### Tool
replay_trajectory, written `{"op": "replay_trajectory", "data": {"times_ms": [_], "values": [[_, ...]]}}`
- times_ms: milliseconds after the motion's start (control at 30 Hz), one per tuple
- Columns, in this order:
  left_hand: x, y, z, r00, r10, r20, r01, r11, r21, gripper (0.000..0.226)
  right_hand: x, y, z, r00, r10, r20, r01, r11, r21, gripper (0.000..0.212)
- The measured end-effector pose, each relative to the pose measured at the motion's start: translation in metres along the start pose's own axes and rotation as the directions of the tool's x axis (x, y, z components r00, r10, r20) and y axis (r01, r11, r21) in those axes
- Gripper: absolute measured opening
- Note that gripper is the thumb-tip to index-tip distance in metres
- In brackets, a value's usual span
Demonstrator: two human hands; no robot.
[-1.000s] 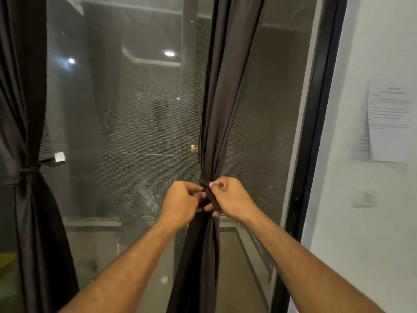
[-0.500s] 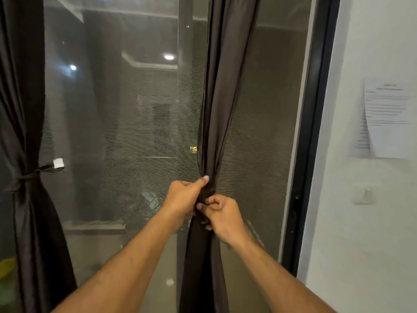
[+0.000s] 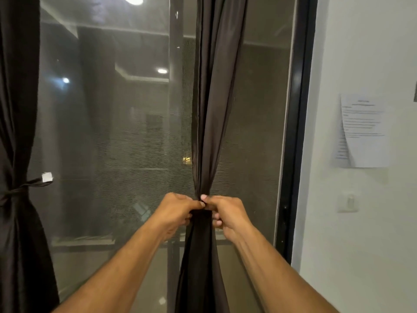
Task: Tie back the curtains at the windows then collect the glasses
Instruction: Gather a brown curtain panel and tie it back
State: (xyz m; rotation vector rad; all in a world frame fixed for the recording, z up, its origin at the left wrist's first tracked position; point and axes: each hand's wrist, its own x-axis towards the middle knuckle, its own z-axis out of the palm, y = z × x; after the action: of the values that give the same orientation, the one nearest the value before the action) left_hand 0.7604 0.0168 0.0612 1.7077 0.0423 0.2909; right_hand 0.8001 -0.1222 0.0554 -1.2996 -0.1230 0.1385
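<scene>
Both hands level again on dark curtain (image 3: 209, 123), window (image 3: 126, 136) behind.

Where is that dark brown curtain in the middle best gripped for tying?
At its narrow gathered waist, where the dark brown curtain bunches tightest. Come from both sides, as the left hand and right hand do: the fabric fans wider above and below.

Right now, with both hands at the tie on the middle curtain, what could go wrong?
The left hand and right hand pinch the tie at the gathered middle curtain; the knot itself is hidden, so letting go early may let the folds spread. Pulling down hard could strain the curtain's hanging above. No glasses are in view yet.
</scene>
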Motion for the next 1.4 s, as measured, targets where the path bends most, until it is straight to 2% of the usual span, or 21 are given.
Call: {"op": "replay_trajectory", "data": {"times_ms": [100, 167, 267, 333, 400, 467, 533, 600, 667, 733, 867, 933, 1000, 1133, 1167, 1233, 1300, 1400], "values": [[0.002, -0.006, -0.002, 1.0, -0.006, 0.03, 0.007, 1.0, -0.019, 0.032, 0.003, 0.001, 0.0, 0.999, 0.006, -0.04, -0.002, 0.995, 0.096, 0.041], [0.002, -0.011, 0.001, 1.0, -0.013, -0.006, 0.012, 0.996, -0.088, 0.031, -0.001, 0.006, 0.003, 0.999, 0.019, -0.029, -0.012, 0.973, 0.231, 0.041], [0.002, -0.02, 0.013, 0.997, -0.017, -0.081, -0.002, 0.972, -0.233, 0.033, -0.009, 0.015, 0.01, 0.999, 0.023, 0.037, -0.037, 0.879, 0.475, 0.024], [0.001, -0.024, 0.017, 0.995, -0.003, -0.097, -0.024, 0.961, -0.277, 0.028, -0.008, 0.018, 0.013, 0.991, 0.008, 0.136, -0.076, 0.859, 0.505, 0.012], [0.0, -0.027, 0.017, 0.995, 0.035, -0.097, -0.057, 0.97, -0.236, 0.02, -0.004, 0.019, 0.012, 0.983, -0.015, 0.182, -0.059, 0.917, 0.396, 0.012], [-0.001, -0.029, 0.015, 0.99, 0.082, -0.113, -0.099, 0.982, -0.161, 0.016, -0.004, 0.016, 0.012, 0.991, -0.052, 0.127, 0.026, 0.981, 0.194, 0.027], [0.0, -0.03, 0.013, 0.981, 0.123, -0.152, -0.135, 0.988, -0.074, 0.02, -0.009, 0.014, 0.012, 0.988, -0.149, 0.048, 0.15, 0.988, -0.034, 0.035], [0.001, -0.031, 0.011, 0.968, 0.17, -0.186, -0.168, 0.985, 0.031, 0.025, -0.013, 0.014, 0.011, 0.956, -0.292, -0.002, 0.282, 0.925, -0.256, 0.029], [0.002, -0.03, 0.009, 0.959, 0.202, -0.198, -0.188, 0.978, 0.087, 0.027, -0.011, 0.02, 0.008, 0.898, -0.44, -0.025, 0.374, 0.791, -0.484, 0.02], [0.002, -0.031, 0.007, 0.961, 0.207, -0.181, -0.19, 0.976, 0.105, 0.026, -0.008, 0.026, 0.006, 0.853, -0.523, -0.006, 0.416, 0.685, -0.598, 0.015], [0.001, -0.028, 0.007, 0.977, 0.174, -0.127, -0.169, 0.984, 0.047, 0.028, -0.009, 0.029, 0.0, 0.795, -0.595, 0.114, 0.507, 0.55, -0.664, 0.016], [0.006, -0.029, 0.006, 0.986, 0.14, -0.091, -0.14, 0.99, 0.011, 0.024, -0.009, 0.027, -0.004, 0.799, -0.58, 0.162, 0.514, 0.517, -0.685, 0.014], [0.009, -0.029, 0.004, 0.994, 0.101, -0.033, -0.102, 0.994, -0.046, 0.02, -0.006, 0.023, -0.007, 0.826, -0.542, 0.157, 0.481, 0.532, -0.696, 0.015], [0.01, -0.03, 0.002, 0.997, 0.061, 0.056, -0.053, 0.99, -0.134, 0.012, -0.005, 0.012, -0.011, 0.888, -0.411, 0.206, 0.446, 0.662, -0.602, 0.009], [0.01, -0.03, 0.002, 0.995, 0.068, 0.068, -0.058, 0.989, -0.139, 0.014, -0.006, 0.011, -0.013, 0.89, -0.393, 0.233, 0.45, 0.668, -0.593, 0.017], [0.008, -0.029, 0.0, 0.99, 0.082, 0.112, -0.064, 0.987, -0.15, 0.02, -0.005, 0.009, -0.015, 0.893, -0.377, 0.244, 0.445, 0.661, -0.605, 0.023], [0.005, -0.027, -0.002, 0.981, 0.083, 0.177, -0.059, 0.989, -0.134, 0.025, -0.004, 0.008, -0.016, 0.896, -0.384, 0.222, 0.432, 0.644, -0.631, 0.01], [0.008, -0.024, -0.008, 0.972, 0.113, 0.206, -0.109, 0.994, -0.031, 0.024, -0.005, 0.01, -0.017, 0.872, -0.426, 0.241, 0.456, 0.526, -0.718, 0.009]]}}
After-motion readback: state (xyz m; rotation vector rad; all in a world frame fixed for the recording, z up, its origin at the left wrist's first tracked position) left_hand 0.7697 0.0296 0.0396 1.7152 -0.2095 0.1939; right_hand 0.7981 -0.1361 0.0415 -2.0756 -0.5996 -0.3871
